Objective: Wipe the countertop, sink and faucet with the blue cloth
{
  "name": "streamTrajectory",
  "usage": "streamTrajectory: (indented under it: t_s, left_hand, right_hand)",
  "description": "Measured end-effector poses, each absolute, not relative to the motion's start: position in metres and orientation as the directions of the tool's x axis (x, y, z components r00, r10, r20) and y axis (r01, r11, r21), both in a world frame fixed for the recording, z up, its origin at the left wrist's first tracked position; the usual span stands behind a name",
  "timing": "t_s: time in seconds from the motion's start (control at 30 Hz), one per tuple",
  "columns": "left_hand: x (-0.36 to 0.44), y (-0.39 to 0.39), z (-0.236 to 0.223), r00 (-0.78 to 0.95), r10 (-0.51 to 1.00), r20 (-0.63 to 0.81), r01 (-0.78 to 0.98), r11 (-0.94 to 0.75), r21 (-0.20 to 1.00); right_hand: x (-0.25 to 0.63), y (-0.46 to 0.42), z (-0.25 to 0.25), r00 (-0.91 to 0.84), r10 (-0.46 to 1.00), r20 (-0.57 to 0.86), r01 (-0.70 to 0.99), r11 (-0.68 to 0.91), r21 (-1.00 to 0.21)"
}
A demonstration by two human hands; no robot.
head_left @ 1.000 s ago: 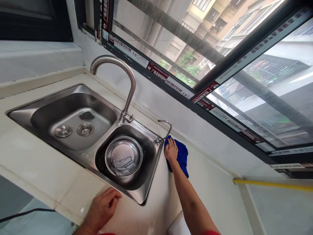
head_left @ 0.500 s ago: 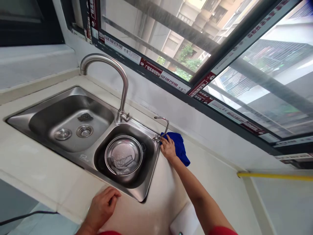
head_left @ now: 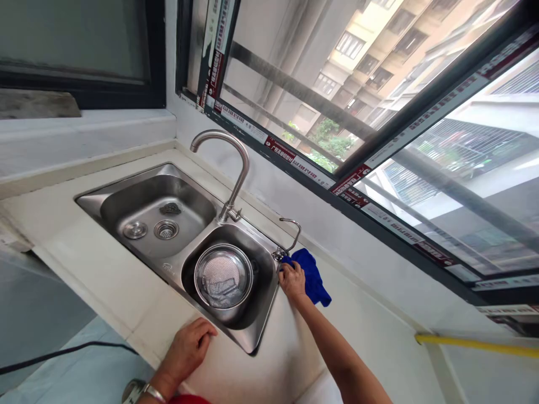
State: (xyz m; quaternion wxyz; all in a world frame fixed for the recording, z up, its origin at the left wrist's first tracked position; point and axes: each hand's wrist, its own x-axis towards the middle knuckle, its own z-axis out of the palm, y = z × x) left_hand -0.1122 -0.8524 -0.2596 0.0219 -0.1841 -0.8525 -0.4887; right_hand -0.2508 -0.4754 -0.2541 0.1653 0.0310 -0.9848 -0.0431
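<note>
Two hands are on the pale stone worktop, well apart. My right hand presses on a crumpled blue cloth, fingers closed down over its near edge, at the back of the worktop just beside the right rim of the double stainless-steel sink. The cloth lies against the base of the small thin chrome tap at the sink's back right corner. My left hand rests with fingers loosely curled and holding nothing, at the worktop's front edge, touching the sink's front rim. A round perforated steel strainer basket sits in the right basin. The tall curved steel tap stands behind the divider between the basins.
</note>
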Motion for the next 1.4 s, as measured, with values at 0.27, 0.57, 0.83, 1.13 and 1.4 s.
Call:
streamTrajectory:
  t_s: [0.27, 0.57, 0.83, 1.13, 1.4]
  left_hand:
    - [-0.116, -0.853, -0.26, -0.927, 0.286, 0.244, 0.351, 0.425, 0.834]
    - [-0.119, -0.849, -0.26, -0.926, 0.268, 0.265, 0.358, 0.405, 0.841]
    - [-0.119, -0.848, -0.259, -0.925, 0.27, 0.267, 0.363, 0.424, 0.83]
    - [-0.12, -0.848, -0.252, -0.913, 0.273, 0.304, 0.4, 0.439, 0.804]
    - [-0.12, -0.847, -0.253, -0.912, 0.265, 0.313, 0.404, 0.442, 0.801]
  right_hand:
    - [-0.178, -0.504, -0.252, -0.949, -0.141, 0.282, -0.163, 0.985, -0.054]
    - [-0.166, -0.496, -0.253, -0.943, -0.23, 0.241, -0.233, 0.972, 0.015]
    - [-0.226, -0.478, -0.256, -0.972, -0.013, 0.235, -0.02, 0.999, -0.028]
    - [-0.281, -0.464, -0.256, -0.975, 0.13, 0.178, 0.13, 0.991, -0.013]
    - [-0.277, -0.468, -0.262, -0.975, 0.114, 0.192, 0.119, 0.993, 0.015]
